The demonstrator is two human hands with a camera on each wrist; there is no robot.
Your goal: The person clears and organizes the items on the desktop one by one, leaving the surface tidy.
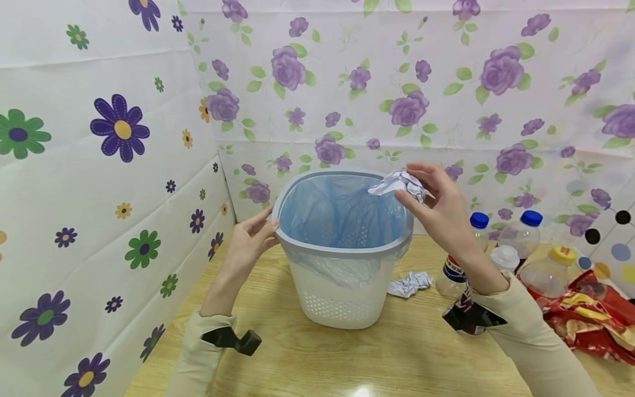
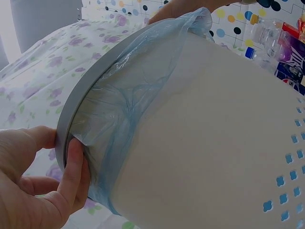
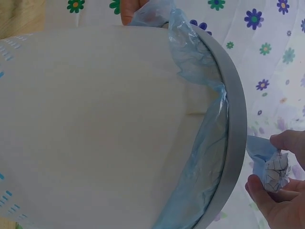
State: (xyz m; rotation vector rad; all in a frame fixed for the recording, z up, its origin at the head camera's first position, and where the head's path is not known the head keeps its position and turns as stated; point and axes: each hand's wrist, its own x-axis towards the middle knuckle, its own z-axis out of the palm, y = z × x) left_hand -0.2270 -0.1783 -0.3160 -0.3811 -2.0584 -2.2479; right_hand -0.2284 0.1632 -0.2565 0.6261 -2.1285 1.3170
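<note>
A white trash bin [image 1: 342,298] with a grey rim and a blue plastic bag [image 1: 317,204] lining it stands on the wooden table. My left hand [image 1: 249,238] grips the rim at its left side; in the left wrist view the thumb and fingers [image 2: 74,164] pinch the rim over the folded bag edge. Above the bin's right side, my right hand [image 1: 439,204] holds a crumpled sheet of paper [image 1: 399,184] between thumb and fingers. The right wrist view shows the paper [image 3: 276,171] just beyond the rim. Another crumpled paper [image 1: 410,284] lies on the table right of the bin.
Several plastic bottles, among them one with a blue cap [image 1: 531,219] and one with a yellow cap [image 1: 563,255], stand at the right. A red snack bag [image 1: 590,317] lies in front of them. Flowered sheets [image 1: 347,110] cover the back and left.
</note>
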